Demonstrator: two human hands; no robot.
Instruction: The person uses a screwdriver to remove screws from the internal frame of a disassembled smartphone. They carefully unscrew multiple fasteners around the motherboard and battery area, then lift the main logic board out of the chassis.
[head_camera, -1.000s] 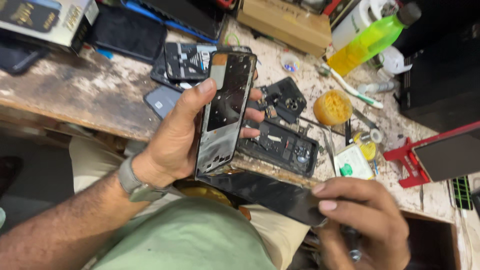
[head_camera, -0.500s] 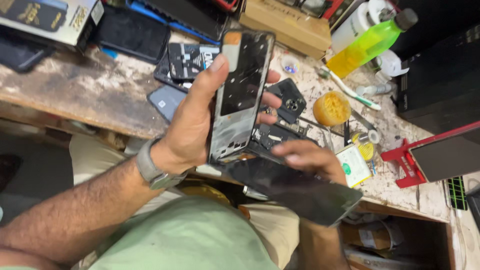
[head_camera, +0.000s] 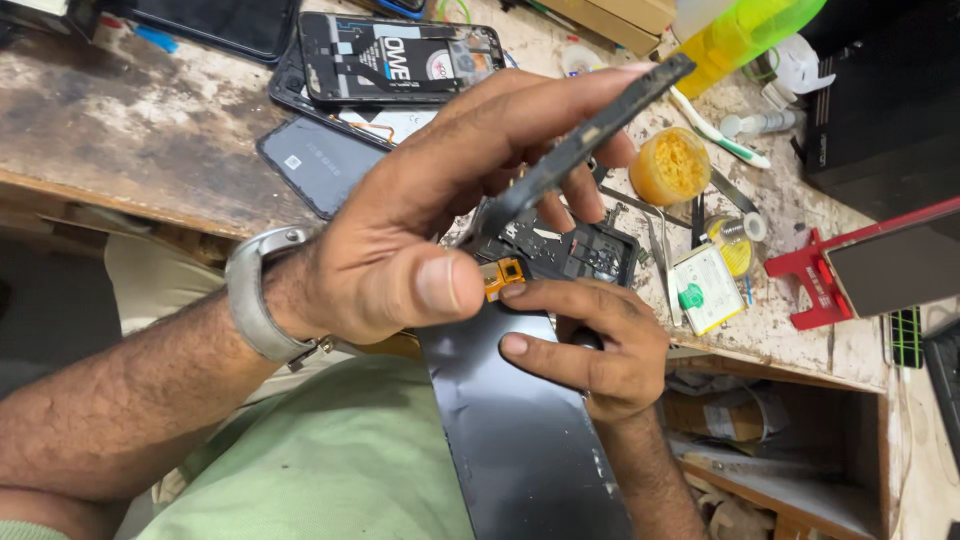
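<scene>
Left hand (head_camera: 400, 250) grips a phone frame (head_camera: 585, 135) edge-on while right hand (head_camera: 590, 345) pinches the dark screen panel's (head_camera: 520, 440) orange connector (head_camera: 503, 275), seemingly mid-fitting, needing careful alignment.

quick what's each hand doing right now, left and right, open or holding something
Left hand: closed, its grip on the phone frame, held edge-on.
Right hand: fingers pinch the top of the black screen panel by its orange connector.

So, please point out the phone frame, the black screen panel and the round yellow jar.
phone frame (head_camera: 590, 135), head view, on its thin side edge.
black screen panel (head_camera: 520, 440), head view, on its glossy middle.
round yellow jar (head_camera: 670, 165), head view, on the yellow contents.
</scene>
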